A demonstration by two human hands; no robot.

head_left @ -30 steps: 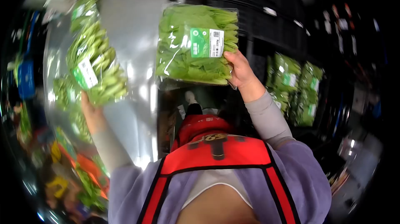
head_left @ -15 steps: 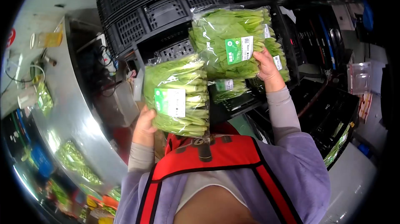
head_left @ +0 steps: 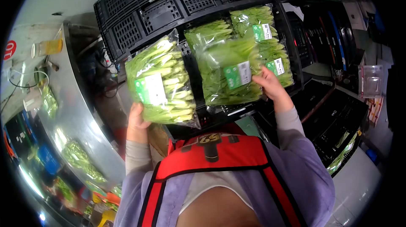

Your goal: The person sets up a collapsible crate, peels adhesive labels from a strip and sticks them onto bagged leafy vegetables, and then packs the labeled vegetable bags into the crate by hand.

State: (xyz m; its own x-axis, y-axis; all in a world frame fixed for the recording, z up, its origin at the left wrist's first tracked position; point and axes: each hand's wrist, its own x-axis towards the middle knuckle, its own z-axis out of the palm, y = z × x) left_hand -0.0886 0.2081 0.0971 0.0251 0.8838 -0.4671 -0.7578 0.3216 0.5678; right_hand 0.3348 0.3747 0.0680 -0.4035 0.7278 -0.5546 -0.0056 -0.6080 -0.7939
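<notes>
My left hand (head_left: 137, 118) is closed on the lower left edge of a clear bag of leafy greens (head_left: 171, 87), stems facing right and a green-and-white label on its front. My right hand (head_left: 270, 84) grips the right edge of a second bag of leafy greens (head_left: 213, 77), slightly blurred, over the black crate (head_left: 289, 36). Behind it in the crate lie several similar bags, among them a labelled bag at the back right (head_left: 249, 17) and one beside my right hand (head_left: 277, 51). The crate's left part is largely hidden by the left-hand bag.
Stacked black folding crates (head_left: 160, 11) stand behind the open crate. To the left runs a metal counter (head_left: 91, 119) with a bag of greens (head_left: 78, 159) on it. More black crates (head_left: 334, 117) are at the right, near a clear plastic container (head_left: 373, 79).
The left-hand bag has moved left and tilted. The right-hand bag has come down and toward me, uncovering bags in the crate behind it.
</notes>
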